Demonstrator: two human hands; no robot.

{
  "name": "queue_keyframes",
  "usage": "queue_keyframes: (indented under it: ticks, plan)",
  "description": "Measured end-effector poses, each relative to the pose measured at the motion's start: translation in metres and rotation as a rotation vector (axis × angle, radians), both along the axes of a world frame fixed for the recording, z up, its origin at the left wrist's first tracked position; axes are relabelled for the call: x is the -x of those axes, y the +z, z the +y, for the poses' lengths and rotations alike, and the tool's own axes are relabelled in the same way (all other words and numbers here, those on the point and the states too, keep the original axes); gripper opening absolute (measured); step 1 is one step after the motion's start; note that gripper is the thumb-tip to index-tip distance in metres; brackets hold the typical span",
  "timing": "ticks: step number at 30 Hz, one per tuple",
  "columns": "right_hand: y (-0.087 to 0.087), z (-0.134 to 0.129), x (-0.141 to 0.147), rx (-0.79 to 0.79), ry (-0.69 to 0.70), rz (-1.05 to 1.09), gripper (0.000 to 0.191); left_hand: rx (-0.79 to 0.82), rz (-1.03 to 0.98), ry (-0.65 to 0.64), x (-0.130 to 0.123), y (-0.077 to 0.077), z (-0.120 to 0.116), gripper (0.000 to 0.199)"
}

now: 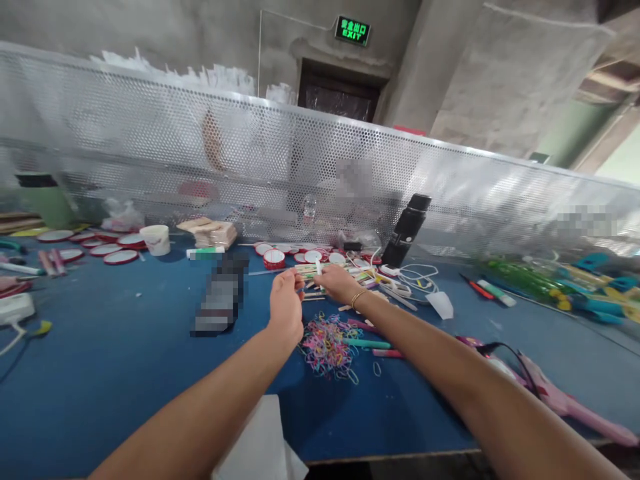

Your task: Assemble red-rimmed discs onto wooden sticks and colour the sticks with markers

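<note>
Near the middle of the blue table [150,360], my left hand [287,303] is closed, its fingertips pinched around something I cannot make out. Close to its right, my right hand [336,283] is closed on a small white piece [319,267]. Thin wooden sticks [314,293] lie beneath and beyond both hands. A loose heap of coloured rubber bands [327,347] sits on the table just nearer than the hands. A teal pen [367,344] lies at the right edge of the heap, partly beside my right forearm.
A black bottle [406,230] stands beyond the hands. Round red-rimmed lids [120,257] and a white cup [157,240] are at left. Stacked wooden pieces [213,233] lie before the perforated metal screen [250,160]. A pink tool [565,400] lies at right, a pixelated object [220,297] left of the hands.
</note>
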State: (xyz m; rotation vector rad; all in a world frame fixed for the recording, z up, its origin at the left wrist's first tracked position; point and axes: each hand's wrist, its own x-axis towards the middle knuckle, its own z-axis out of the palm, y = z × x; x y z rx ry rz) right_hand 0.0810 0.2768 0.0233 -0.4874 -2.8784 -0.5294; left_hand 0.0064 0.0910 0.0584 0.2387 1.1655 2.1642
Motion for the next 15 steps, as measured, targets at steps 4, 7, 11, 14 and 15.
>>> queue_keyframes:
  ticks: [4, 7, 11, 14, 15]
  plan:
    - [0.016, -0.008, -0.009, -0.019, -0.058, 0.172, 0.016, 0.020, -0.042, -0.084, -0.002, 0.001, -0.002, 0.014]
    - [0.028, -0.030, -0.029, -0.050, -0.146, 0.375, 0.020, 0.064, -0.076, -0.228, -0.006, 0.001, -0.003, 0.016]
    - [0.029, -0.068, -0.060, -0.106, -0.083, 0.596, 0.018, 0.127, -0.073, -0.533, -0.012, 0.001, -0.004, 0.032]
    - [0.023, -0.087, -0.071, -0.142, 0.122, 0.617, 0.023, 0.075, -0.070, -0.642, -0.013, -0.001, -0.004, 0.032]
    - [0.021, -0.090, -0.071, -0.135, 0.148, 0.587, 0.027, 0.049, -0.063, -0.640, -0.012, -0.003, -0.003, 0.028]
